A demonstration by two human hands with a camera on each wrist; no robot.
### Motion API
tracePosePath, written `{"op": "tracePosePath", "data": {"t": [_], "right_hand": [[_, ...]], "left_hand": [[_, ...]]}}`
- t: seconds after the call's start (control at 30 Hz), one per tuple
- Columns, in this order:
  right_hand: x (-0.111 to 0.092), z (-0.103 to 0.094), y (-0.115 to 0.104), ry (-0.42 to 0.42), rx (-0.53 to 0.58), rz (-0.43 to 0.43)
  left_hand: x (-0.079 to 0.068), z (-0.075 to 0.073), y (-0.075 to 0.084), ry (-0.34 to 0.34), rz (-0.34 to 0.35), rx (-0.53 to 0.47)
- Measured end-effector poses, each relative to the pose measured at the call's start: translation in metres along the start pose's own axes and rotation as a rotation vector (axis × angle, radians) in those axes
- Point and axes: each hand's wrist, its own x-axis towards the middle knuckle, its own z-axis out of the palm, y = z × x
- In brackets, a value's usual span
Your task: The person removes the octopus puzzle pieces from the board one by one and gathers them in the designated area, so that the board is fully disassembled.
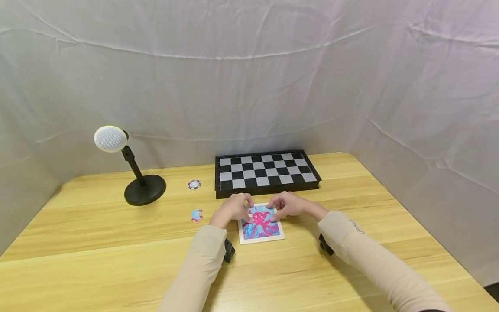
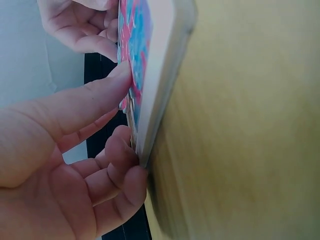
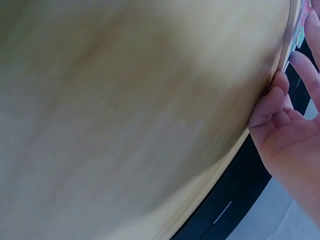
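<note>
Here, on the worktop [image 1: 117, 268], just in front of the black-and-white chessboard [image 1: 267, 172]: a white-bordered octopus board [image 1: 260, 224], with a bright pink octopus against blue and purple. Held in a pinching grip near both far corners by left hand [image 1: 232, 209] and right hand [image 1: 290, 204], thumbs on the face, other fingers curled at the edges. Off to the left, a loose blue-and-pink piece [image 1: 196, 215]. On the right sleeve [image 1: 347, 236], dark lettering [image 1: 356, 226], too small to read.

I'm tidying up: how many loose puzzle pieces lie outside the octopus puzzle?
1: the loose piece lies left of the octopus puzzle. Others may be hidden.
</note>
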Motion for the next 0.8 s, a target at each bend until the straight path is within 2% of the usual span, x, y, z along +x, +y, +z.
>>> {"op": "tracePosePath", "data": {"t": [0.17,0.53,0.67,0.8], "right_hand": [[0.002,0.003,-0.001,0.037,-0.056,-0.007],[0.003,0.010,-0.006,0.089,-0.145,0.026],[0.004,0.011,-0.007,0.095,-0.164,0.039],[0.004,0.012,-0.008,0.107,-0.185,0.043]], "left_hand": [[0.001,0.000,-0.002,0.003,0.025,-0.024],[0.002,-0.001,-0.001,0.014,0.028,-0.042],[0.001,-0.001,-0.001,0.031,0.040,-0.040],[0.002,0.000,-0.002,0.064,0.080,-0.014]]}}
